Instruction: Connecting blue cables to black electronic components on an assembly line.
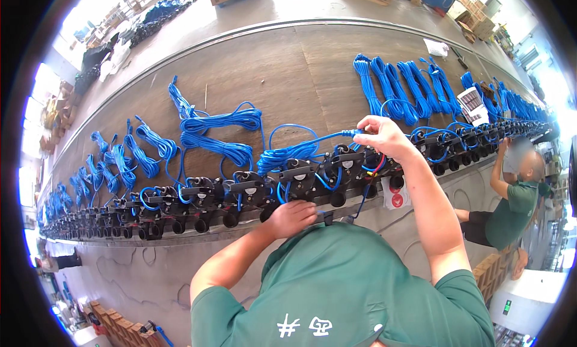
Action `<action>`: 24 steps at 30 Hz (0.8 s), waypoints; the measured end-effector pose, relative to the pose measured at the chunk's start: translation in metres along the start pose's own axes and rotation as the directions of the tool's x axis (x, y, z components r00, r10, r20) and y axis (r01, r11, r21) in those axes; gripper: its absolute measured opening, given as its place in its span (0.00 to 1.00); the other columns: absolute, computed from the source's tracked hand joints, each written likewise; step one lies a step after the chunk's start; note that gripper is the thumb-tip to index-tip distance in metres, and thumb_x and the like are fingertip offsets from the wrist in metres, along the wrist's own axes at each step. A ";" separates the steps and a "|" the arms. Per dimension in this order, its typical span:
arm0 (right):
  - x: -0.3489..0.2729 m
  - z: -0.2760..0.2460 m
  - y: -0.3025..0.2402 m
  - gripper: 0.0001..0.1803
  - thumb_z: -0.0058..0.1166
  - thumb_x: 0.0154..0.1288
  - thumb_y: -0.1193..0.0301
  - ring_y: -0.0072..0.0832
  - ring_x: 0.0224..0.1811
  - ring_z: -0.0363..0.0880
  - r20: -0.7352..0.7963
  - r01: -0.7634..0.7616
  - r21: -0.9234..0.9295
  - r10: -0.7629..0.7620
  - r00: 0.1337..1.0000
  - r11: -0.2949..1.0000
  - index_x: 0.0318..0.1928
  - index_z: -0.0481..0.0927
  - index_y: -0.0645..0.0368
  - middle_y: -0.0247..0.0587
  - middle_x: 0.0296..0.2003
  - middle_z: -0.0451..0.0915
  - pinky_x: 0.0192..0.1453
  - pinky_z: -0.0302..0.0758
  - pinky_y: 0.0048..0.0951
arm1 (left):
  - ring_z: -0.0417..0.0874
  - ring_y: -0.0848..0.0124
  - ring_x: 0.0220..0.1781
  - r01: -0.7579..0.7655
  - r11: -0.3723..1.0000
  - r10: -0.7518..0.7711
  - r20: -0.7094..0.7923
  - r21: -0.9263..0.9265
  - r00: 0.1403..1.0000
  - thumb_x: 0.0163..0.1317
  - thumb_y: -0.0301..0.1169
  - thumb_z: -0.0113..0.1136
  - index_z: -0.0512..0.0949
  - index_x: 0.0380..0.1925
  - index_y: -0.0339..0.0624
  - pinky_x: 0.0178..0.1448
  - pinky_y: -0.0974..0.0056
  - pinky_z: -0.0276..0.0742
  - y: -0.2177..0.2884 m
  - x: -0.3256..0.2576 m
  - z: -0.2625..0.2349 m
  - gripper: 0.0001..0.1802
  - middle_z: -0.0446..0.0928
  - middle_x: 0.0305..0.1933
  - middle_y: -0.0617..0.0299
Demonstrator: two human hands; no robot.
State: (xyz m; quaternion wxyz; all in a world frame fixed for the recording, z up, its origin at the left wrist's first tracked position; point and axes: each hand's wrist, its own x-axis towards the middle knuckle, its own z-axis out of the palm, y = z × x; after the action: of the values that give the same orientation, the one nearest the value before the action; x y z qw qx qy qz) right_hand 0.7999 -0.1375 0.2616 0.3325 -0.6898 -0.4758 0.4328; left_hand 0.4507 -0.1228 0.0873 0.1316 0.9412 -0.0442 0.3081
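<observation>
My right hand [384, 136] is closed in a pinch on the end of a blue cable [327, 135], raised above the row of black units. Leftward from that pinch, the cable runs to a coiled blue bundle [288, 157] lying on the table behind the units. Below the bundle stands a black pump-like unit [299, 177] with a round face. My left hand [293, 219] is at its near, lower side, fingers together and curled against it; their tips are partly hidden. Under my right wrist, red and yellow wires [377, 165] stick out beside another black unit [347, 160].
Similar black units [201, 193] line the table's near edge both ways. Coiled blue cables [216, 136] lie behind them on the brown table [300, 64]. A printed card [473, 105] rests on bundles at right. A co-worker in green [517, 202] stands farther right along the line.
</observation>
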 end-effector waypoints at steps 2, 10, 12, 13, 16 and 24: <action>0.001 0.004 0.000 0.20 0.73 0.62 0.64 0.14 0.28 0.74 -0.004 -0.012 -0.013 0.012 1.000 1.000 0.48 0.82 0.63 0.31 0.31 0.82 0.28 0.69 0.22 | 0.82 0.59 0.61 0.124 0.982 -0.103 0.150 -0.141 0.983 0.53 0.29 0.64 0.82 0.39 0.42 0.61 0.54 0.80 -0.001 -0.006 0.038 0.12 0.82 0.51 0.58; -0.002 0.010 0.006 0.16 0.70 0.61 0.69 0.17 0.33 0.80 -0.031 0.083 -0.029 -0.083 0.996 0.996 0.45 0.82 0.64 0.33 0.30 0.84 0.38 0.74 0.24 | 0.80 0.60 0.44 0.182 0.979 -0.198 0.203 0.095 0.959 0.58 0.39 0.68 0.77 0.25 0.46 0.55 0.54 0.76 -0.014 -0.008 0.103 0.12 0.76 0.31 0.61; -0.004 0.010 0.002 0.16 0.70 0.61 0.69 0.17 0.33 0.80 -0.031 0.075 -0.046 -0.077 0.997 0.996 0.45 0.82 0.64 0.34 0.30 0.84 0.39 0.74 0.24 | 0.81 0.60 0.44 0.219 0.971 -0.234 0.167 0.099 0.958 0.58 0.40 0.68 0.77 0.25 0.46 0.55 0.54 0.76 -0.012 -0.005 0.108 0.12 0.76 0.31 0.61; -0.005 0.010 0.001 0.16 0.70 0.61 0.70 0.18 0.34 0.80 -0.030 0.071 -0.066 -0.073 0.997 0.995 0.45 0.82 0.65 0.35 0.31 0.84 0.39 0.74 0.24 | 0.81 0.60 0.44 0.258 0.961 -0.270 0.126 0.105 0.955 0.58 0.40 0.68 0.77 0.24 0.46 0.55 0.54 0.76 -0.011 -0.003 0.108 0.13 0.76 0.30 0.61; -0.005 0.010 0.001 0.16 0.70 0.60 0.70 0.19 0.34 0.80 -0.030 0.069 -0.079 -0.071 0.997 0.995 0.45 0.82 0.65 0.36 0.31 0.84 0.39 0.75 0.25 | 0.82 0.59 0.44 0.309 0.947 -0.321 0.167 0.093 0.932 0.58 0.39 0.69 0.79 0.24 0.46 0.57 0.54 0.76 -0.011 0.005 0.104 0.12 0.77 0.31 0.61; -0.004 0.010 0.004 0.17 0.70 0.58 0.69 0.19 0.33 0.79 -0.060 0.080 -0.104 -0.087 0.994 0.991 0.44 0.83 0.65 0.35 0.31 0.84 0.38 0.75 0.26 | 0.82 0.59 0.44 0.354 0.935 -0.340 0.211 -0.034 0.917 0.59 0.37 0.69 0.80 0.25 0.44 0.57 0.54 0.76 -0.012 0.012 0.098 0.11 0.80 0.33 0.59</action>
State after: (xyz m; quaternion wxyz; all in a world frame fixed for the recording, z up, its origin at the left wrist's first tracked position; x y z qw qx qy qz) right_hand 0.7913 -0.1417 0.2548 0.3300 -0.6990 -0.5146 0.3711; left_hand 0.5181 -0.1381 0.0153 0.2125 0.9550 0.0994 0.1813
